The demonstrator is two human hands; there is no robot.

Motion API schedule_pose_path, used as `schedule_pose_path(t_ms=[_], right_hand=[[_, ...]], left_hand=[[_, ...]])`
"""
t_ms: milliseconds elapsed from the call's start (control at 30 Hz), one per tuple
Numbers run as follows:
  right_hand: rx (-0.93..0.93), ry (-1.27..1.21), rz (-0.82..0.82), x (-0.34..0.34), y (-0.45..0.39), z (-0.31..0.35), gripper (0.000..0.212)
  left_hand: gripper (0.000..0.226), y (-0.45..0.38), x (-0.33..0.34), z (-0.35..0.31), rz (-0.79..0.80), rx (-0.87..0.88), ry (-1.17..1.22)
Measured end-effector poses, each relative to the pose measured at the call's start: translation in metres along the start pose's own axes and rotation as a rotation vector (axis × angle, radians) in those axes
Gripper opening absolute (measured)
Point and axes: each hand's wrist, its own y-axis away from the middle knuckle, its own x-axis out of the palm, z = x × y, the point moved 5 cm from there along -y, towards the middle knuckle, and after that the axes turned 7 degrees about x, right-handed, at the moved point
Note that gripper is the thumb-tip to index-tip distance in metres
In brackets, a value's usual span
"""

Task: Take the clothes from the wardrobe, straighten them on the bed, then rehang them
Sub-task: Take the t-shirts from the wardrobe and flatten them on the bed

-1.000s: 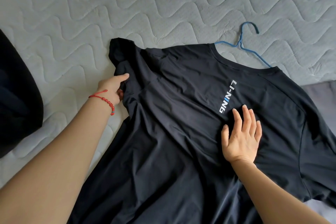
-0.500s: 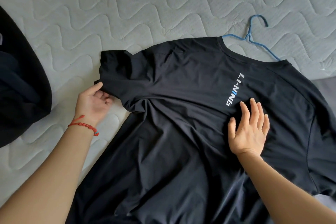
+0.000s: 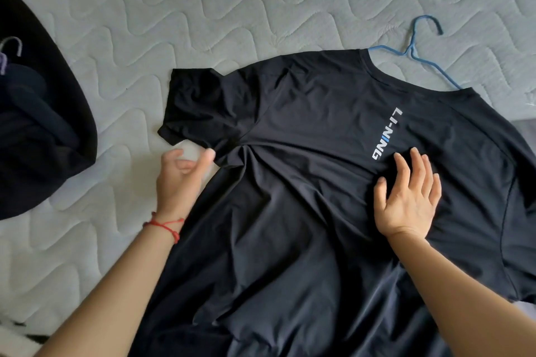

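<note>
A black T-shirt (image 3: 304,182) with white "LI-NING" lettering lies spread on the quilted bed (image 3: 203,9). A blue wire hanger (image 3: 417,46) is still inside it, its hook sticking out of the collar at the upper right. My left hand (image 3: 179,180), with a red string bracelet on the wrist, hovers just below the left sleeve at the armpit; its fingers are apart and its thumb touches the fabric edge. My right hand (image 3: 409,197) lies flat, fingers spread, on the shirt's chest just below the lettering. Wrinkles fan out from the armpit.
A pile of dark clothes (image 3: 37,130) lies at the left edge of the bed, with a pale hanger hook (image 3: 13,45) poking out of it. A grey cloth (image 3: 525,130) shows at the right edge behind the shirt.
My left hand pulled the bunched left sleeve outward so it lies flat, then let go and dropped to the armpit. My right hand stayed pressed on the chest.
</note>
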Motion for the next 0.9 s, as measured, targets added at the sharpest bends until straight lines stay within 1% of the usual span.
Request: schedule_pose_path(t_ms=[33, 67, 100, 167, 200, 233, 300, 367, 433, 533, 600, 633, 700, 733, 833, 900], right_hand=[[-0.002, -0.003, 0.002, -0.001, 0.0, 0.0, 0.062], [-0.004, -0.005, 0.007, -0.001, 0.001, 0.0, 0.062], [-0.006, -0.006, 0.014, -0.002, 0.0, 0.0, 0.062], [-0.006, -0.018, 0.039, -0.004, 0.001, 0.001, 0.064], [-0.005, -0.03, 0.057, -0.006, 0.002, 0.001, 0.063], [-0.005, -0.049, 0.077, -0.008, 0.006, 0.001, 0.062], [0.005, -0.11, 0.11, -0.015, 0.023, -0.003, 0.058], [0.056, -0.164, 0.104, -0.024, 0.055, -0.013, 0.057], [0.155, -0.19, 0.075, -0.033, 0.096, -0.029, 0.055], [0.311, -0.215, 0.048, -0.043, 0.161, -0.056, 0.052], [0.434, -0.244, 0.045, -0.046, 0.201, -0.069, 0.049], [0.501, -0.269, 0.037, -0.047, 0.22, -0.074, 0.049], [0.677, -0.34, 0.024, -0.05, 0.252, -0.079, 0.052], [0.787, -0.374, 0.029, -0.05, 0.268, -0.08, 0.055], [1.105, -0.439, 0.072, -0.05, 0.308, -0.081, 0.059], [1.234, -0.465, 0.161, -0.044, 0.331, -0.08, 0.054]], left_hand=[[0.056, 0.012, 0.005, 0.0, 0.02, 0.042, -0.068], [0.06, 0.023, 0.009, 0.001, 0.039, 0.108, -0.141], [0.056, 0.032, 0.012, 0.004, 0.068, 0.2, -0.237], [0.041, 0.047, 0.016, 0.011, 0.123, 0.391, -0.465], [0.035, 0.051, 0.014, 0.015, 0.13, 0.438, -0.553], [0.03, 0.054, 0.01, 0.019, 0.128, 0.439, -0.584], [0.026, 0.051, -0.002, 0.028, 0.086, 0.377, -0.533], [0.039, 0.047, -0.015, 0.037, 0.063, 0.287, -0.447], [0.049, 0.048, -0.025, 0.047, 0.086, 0.207, -0.382], [0.05, 0.06, -0.035, 0.057, 0.141, 0.146, -0.324], [0.046, 0.074, -0.04, 0.057, 0.196, 0.172, -0.331], [0.04, 0.081, -0.042, 0.057, 0.229, 0.203, -0.35], [0.03, 0.092, -0.046, 0.058, 0.298, 0.244, -0.403], [0.028, 0.096, -0.048, 0.062, 0.329, 0.244, -0.422], [0.03, 0.102, -0.055, 0.076, 0.418, 0.155, -0.461], [0.031, 0.105, -0.06, 0.085, 0.487, 0.108, -0.489]])
